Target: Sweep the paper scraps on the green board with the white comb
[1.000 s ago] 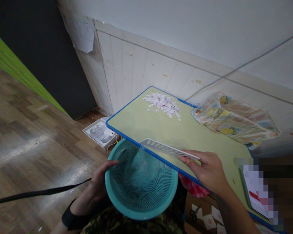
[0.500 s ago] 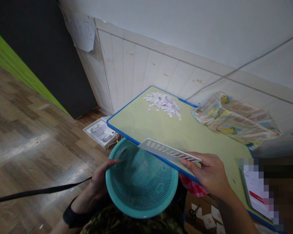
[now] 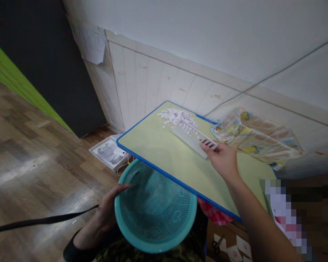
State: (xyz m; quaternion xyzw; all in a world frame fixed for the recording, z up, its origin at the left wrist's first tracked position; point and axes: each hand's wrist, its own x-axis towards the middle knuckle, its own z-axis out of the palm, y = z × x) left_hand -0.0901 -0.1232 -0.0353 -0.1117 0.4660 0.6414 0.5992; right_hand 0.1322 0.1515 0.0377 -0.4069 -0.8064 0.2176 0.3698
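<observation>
My left hand [image 3: 109,205] grips the left rim of a turquoise plastic basket [image 3: 158,246], thumb over the edge. The basket tilts against the near blue edge of the pale yellow tabletop [image 3: 153,147], partly under it. No paper shows inside. In my right hand [image 3: 224,160] is a flat white slotted plastic piece [image 3: 190,134], pinched at its right end and held over the tabletop. Its far end is close to a heap of small white paper scraps [image 3: 175,115] near the table's back corner; whether it touches them I cannot tell.
A patterned cloth [image 3: 257,136] lies along the back edge by the wall. On the floor left of the table sits an open white box [image 3: 109,153]. Scissors [image 3: 216,245] and cards [image 3: 234,254] lie below the near edge. A black strap [image 3: 43,220] crosses the left side.
My right hand has carried the white slotted piece from above the basket and the near edge, away from me, to the paper heap. My left hand still holds the basket.
</observation>
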